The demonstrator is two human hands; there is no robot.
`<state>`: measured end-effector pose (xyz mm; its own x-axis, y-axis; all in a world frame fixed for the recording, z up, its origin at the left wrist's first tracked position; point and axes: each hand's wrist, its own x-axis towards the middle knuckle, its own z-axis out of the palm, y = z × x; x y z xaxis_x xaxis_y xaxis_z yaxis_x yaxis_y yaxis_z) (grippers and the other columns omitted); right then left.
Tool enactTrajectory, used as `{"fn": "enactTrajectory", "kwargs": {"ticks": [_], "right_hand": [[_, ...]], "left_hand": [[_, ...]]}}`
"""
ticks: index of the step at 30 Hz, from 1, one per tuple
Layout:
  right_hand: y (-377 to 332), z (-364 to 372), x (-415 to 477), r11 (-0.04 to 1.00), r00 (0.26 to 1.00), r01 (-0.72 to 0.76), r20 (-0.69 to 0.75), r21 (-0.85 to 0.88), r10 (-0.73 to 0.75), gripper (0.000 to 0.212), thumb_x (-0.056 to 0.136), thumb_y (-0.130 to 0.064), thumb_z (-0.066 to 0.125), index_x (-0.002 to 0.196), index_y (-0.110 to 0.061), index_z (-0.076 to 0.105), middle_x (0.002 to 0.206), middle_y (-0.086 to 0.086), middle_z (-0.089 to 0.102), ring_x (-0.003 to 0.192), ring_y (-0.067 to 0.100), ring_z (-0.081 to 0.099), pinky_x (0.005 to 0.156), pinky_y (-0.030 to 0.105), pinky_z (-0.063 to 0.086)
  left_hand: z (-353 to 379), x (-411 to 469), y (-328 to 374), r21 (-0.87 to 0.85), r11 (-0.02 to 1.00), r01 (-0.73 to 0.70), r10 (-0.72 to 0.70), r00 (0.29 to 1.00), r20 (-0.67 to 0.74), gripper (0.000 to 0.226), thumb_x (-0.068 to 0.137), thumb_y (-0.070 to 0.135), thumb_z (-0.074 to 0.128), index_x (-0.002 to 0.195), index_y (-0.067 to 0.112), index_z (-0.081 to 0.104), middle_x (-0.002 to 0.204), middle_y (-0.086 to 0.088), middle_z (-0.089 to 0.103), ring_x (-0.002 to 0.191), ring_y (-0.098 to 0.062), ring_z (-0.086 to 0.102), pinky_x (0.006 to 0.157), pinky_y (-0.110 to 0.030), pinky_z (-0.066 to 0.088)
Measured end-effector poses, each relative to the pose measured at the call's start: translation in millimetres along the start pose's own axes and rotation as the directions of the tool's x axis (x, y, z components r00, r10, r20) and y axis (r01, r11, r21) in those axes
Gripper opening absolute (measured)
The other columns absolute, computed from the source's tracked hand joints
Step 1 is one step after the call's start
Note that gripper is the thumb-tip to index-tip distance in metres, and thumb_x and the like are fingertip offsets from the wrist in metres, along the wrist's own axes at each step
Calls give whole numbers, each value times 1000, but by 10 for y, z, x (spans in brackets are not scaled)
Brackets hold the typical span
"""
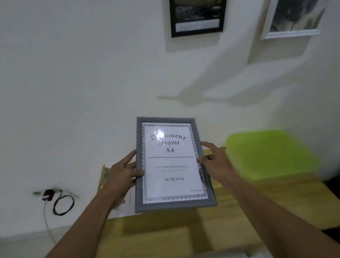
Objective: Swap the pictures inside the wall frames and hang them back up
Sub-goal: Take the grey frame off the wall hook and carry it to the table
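Observation:
I hold a grey picture frame (170, 162) upright above the wooden table, front facing me. It shows a white sheet printed "Document Frame A4". My left hand (122, 175) grips its left edge, thumb on the front. My right hand (214, 160) grips the right edge the same way. On the white wall above hang a black frame (197, 5) with a dark picture and, further right, a white frame (296, 2) with another dark picture.
A wooden table (258, 207) stands against the wall below the frame. A bright green lid or box (267, 153) lies on it at the right. A plug with a coiled black cable (57, 200) sits on the wall at the left. Pale objects lie at the bottom edge.

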<state>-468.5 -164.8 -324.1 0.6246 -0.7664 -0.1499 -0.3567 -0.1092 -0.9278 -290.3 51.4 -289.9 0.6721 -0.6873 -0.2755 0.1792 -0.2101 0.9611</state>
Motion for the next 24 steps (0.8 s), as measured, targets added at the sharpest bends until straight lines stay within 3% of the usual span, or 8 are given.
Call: {"fn": "enactTrajectory", "kwargs": {"ticks": [3,6,9,11,14,17,20,24], "right_hand": [[305,110,-14,998,997,-67,-36,5,67,44,98,-7,55,135,-29,48,93,12,71,60,12,61,47,18,42],[632,194,-6,991,992,-126,-34,-33,125,44,98,-8,55,138,-24,47,90,7,70,62,11,62,53,24,45],[748,278,18,983,987,-162,7,-90,164,47,99,-18,54,145,-19,43,111,7,70,90,22,67,77,37,55],[679,343,44,984,990,-131,39,-123,136,45,102,-25,50,145,-14,42,130,3,59,115,22,58,98,34,46],[439,453,126,997,987,-76,140,-4,76,58,100,-48,50,152,-31,33,149,-2,45,134,18,45,107,36,41],[286,499,195,998,975,-46,221,51,33,69,94,-58,53,153,-48,18,146,-1,49,130,20,51,100,47,50],[297,415,257,996,965,-18,262,89,-6,80,92,-50,62,153,-52,9,147,2,49,129,21,53,93,48,55],[347,318,308,980,965,-41,263,193,-11,80,97,-26,61,150,-58,11,109,13,65,97,27,69,75,49,62]], "left_hand": [[57,43,-310,7,996,90,-90,992,93,89,79,-18,56,140,44,38,113,-5,71,105,-30,66,84,-48,56],[121,95,-560,58,994,94,-97,994,49,93,76,-21,56,145,38,37,118,-3,69,101,-29,67,77,-45,57],[229,139,-642,138,990,38,-42,999,23,91,77,-15,62,146,38,35,130,-4,62,109,-25,64,82,-45,58],[352,142,-647,227,973,-32,24,999,38,87,79,-11,63,147,36,33,138,-3,55,119,-27,57,81,-41,59],[604,114,-668,316,943,-101,97,995,28,73,84,-4,63,142,30,36,132,-2,55,115,-22,59,77,-37,60],[815,95,-697,407,898,-171,163,985,54,65,84,0,64,136,33,44,122,0,61,101,-11,64,65,-20,57],[980,36,-740,334,927,-171,162,985,54,66,83,2,65,138,33,46,121,1,62,105,-15,64,70,-22,58],[1223,-63,-795,287,939,-189,180,982,59,70,82,7,72,141,30,43,124,4,64,103,3,63,81,-20,56]]}}
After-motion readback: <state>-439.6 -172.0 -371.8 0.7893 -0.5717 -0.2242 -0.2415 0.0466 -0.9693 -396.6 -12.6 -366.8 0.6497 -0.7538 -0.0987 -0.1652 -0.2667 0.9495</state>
